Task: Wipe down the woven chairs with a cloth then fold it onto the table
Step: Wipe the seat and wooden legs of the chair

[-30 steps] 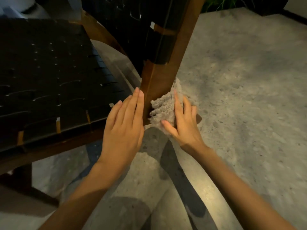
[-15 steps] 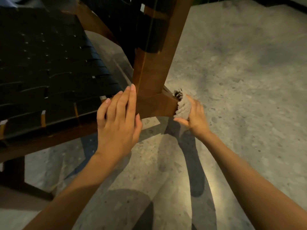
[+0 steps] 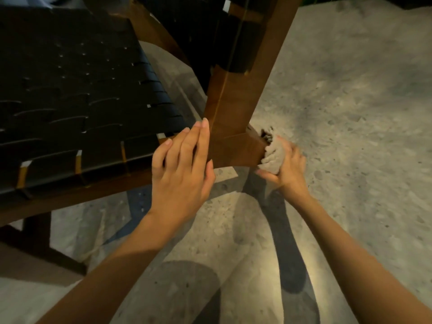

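We see little change from half a second ago: right hand point(image 3: 288, 168) keeps its grip bunched round the cloth point(image 3: 272, 157), pressed to the chair point(image 3: 233, 113) frame's corner. Left hand point(image 3: 180, 167) lies flat, released, against that frame. One cloth, one chair, two hands.

We see a frame point(image 3: 233, 118) of smooth, glossy brown wood, a seat point(image 3: 81, 101) woven from black straps with a dull sheen, a nubbly beige cloth point(image 3: 272, 157), and a matt, speckled, stone-like floor point(image 3: 350, 113).
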A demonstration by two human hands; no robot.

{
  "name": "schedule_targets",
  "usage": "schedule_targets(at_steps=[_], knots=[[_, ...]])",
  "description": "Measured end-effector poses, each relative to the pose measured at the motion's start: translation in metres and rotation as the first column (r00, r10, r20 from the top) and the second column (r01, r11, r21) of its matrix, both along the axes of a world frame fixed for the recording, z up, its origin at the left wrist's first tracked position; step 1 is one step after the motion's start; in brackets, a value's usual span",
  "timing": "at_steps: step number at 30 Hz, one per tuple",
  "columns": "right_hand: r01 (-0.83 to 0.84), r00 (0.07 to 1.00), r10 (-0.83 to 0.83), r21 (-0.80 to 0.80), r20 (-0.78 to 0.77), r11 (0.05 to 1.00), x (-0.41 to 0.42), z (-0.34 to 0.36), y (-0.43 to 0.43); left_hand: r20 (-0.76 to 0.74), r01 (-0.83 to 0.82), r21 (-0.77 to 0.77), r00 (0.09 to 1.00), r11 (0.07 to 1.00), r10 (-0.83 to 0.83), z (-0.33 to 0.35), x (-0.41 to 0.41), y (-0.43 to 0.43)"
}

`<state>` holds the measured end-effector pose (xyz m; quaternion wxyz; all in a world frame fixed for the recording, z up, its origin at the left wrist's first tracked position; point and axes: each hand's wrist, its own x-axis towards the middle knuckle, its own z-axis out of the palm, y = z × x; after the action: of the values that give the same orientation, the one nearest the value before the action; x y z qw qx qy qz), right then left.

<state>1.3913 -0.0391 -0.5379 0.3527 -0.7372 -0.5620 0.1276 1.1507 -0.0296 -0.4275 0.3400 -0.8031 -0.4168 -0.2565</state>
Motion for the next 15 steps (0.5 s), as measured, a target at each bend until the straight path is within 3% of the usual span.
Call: schedule_targets(at_steps=[5, 8, 12, 15], knots=[[0.112, 0.977, -0.141, -0.177, -0.160, 0.978, 0.022, -0.029, 0.001, -0.026, -0.031, 0.023, 0.999, 0.999, 0.032, -0.001, 0.001, 0.000], [0.184, 0.957, -0.221, -0.199, -0.188, 0.963, 0.009, -0.030, 0.001, -0.035, -0.054, 0.018, 0.998, 0.998, 0.055, 0.000, 0.001, -0.001], [0.204, 0.961, -0.214, -0.069, -0.176, 0.976, -0.030, 0.000, -0.007, -0.036, -0.065, -0.003, 0.997, 0.998, 0.065, 0.003, 0.003, -0.002], [0.125, 0.972, -0.104, 0.091, -0.211, 0.988, -0.068, 0.038, -0.021, -0.010, -0.042, -0.086, 0.999, 0.995, 0.041, 0.008, 0.002, -0.009]])
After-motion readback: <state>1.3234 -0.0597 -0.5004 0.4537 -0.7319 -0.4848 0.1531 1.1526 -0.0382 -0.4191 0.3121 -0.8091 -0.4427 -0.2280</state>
